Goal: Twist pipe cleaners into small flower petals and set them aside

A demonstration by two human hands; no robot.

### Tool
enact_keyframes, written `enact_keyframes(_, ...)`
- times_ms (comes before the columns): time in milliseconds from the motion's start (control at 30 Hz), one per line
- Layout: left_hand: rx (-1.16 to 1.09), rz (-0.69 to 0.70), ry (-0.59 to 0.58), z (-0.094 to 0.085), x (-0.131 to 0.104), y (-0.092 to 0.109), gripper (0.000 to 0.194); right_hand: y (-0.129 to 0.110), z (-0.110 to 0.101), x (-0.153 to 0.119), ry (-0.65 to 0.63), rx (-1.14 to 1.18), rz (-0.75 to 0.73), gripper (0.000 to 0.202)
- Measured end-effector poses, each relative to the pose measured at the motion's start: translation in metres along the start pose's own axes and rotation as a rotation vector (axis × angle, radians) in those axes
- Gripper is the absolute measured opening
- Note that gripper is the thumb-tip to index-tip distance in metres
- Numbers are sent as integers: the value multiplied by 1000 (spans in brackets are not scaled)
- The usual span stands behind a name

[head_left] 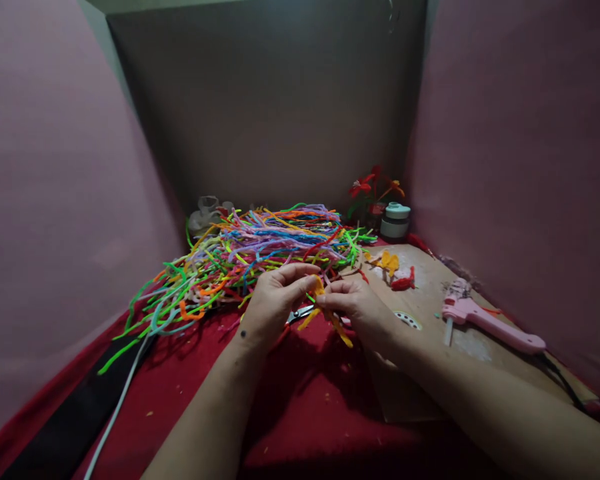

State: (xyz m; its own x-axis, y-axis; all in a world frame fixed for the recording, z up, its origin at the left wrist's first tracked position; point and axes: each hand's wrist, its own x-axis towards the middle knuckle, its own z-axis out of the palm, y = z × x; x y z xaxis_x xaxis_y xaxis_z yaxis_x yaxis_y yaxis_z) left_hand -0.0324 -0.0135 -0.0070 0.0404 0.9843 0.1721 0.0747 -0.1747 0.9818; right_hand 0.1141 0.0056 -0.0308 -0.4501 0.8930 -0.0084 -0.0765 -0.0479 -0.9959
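Observation:
Between my two hands is an orange-yellow pipe cleaner (341, 331), bent, with ends dangling below the fingers. My left hand (280, 293) pinches its upper part between thumb and forefinger. The fingers of my right hand (353, 303) are closed on it just beside, a little lower. Below and behind the hands lies a pair of scissors (300, 313), partly hidden by them. Past my fingers spreads a big heap of pipe cleaners (280, 240) in many colours.
A pink glue gun (495, 323) rests on a cardboard sheet (430, 267) at right, near yellow shaped pieces (387, 261) and a red piece (404, 280). Behind stand a lidded jar (395, 221) and red pipe-cleaner flowers (363, 187). A white cable (117, 407) crosses the left.

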Motion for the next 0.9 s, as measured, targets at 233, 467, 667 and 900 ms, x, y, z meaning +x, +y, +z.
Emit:
enact_keyframes(233, 245, 79, -56, -2, 0, 5, 16, 3, 4, 0, -53, -12, -31, 16)
enact_keyframes(467, 652, 271, 40, 2, 0, 2, 20, 7, 7, 1, -57, -72, -38, 16)
enact_keyframes(667, 357, 84, -39, 4, -3, 3, 12, 5, 4, -1, -41, -40, -80, 10)
enact_keyframes(900, 440, 207, 177, 12, -5, -3, 17, 6, 5, 1, -73, 18, -9, 14)
